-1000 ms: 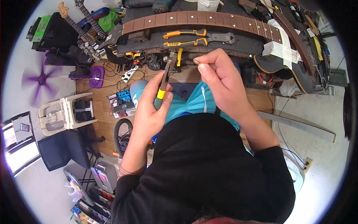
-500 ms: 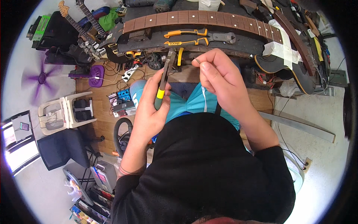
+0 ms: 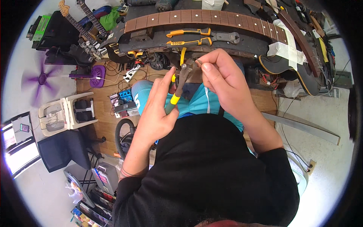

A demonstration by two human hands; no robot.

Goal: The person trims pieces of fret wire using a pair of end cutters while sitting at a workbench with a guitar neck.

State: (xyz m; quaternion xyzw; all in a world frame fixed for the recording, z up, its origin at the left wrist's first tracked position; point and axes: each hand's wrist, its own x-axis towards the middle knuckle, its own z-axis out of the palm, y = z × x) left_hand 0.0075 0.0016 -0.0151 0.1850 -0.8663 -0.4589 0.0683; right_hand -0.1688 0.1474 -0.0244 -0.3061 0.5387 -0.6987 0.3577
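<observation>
My left hand (image 3: 154, 115) is wrapped round a pair of pliers (image 3: 182, 80) with green and yellow handles, its handles spread apart. Their metal jaws point up toward my right hand (image 3: 225, 81). Between the thumb and forefinger of that hand is a short, thin piece of wire (image 3: 199, 61), its tip close to the jaws. Whether jaws and wire touch, I cannot tell. Beyond both hands a long, dark-brown guitar neck (image 3: 185, 16) with fret slots and pale dots lies across the workbench (image 3: 151, 44).
Orange-handled end cutters (image 3: 225, 38) lie on the bench below the neck. A black guitar body (image 3: 308, 81) with masking tape (image 3: 289, 53) is at the right. Further left are a purple fan (image 3: 42, 78), hanging guitars (image 3: 81, 28) and a white plastic chair (image 3: 56, 115).
My left hand has brought the pliers rightward, close to the wire, and their handles have spread. My right hand has stayed nearly still.
</observation>
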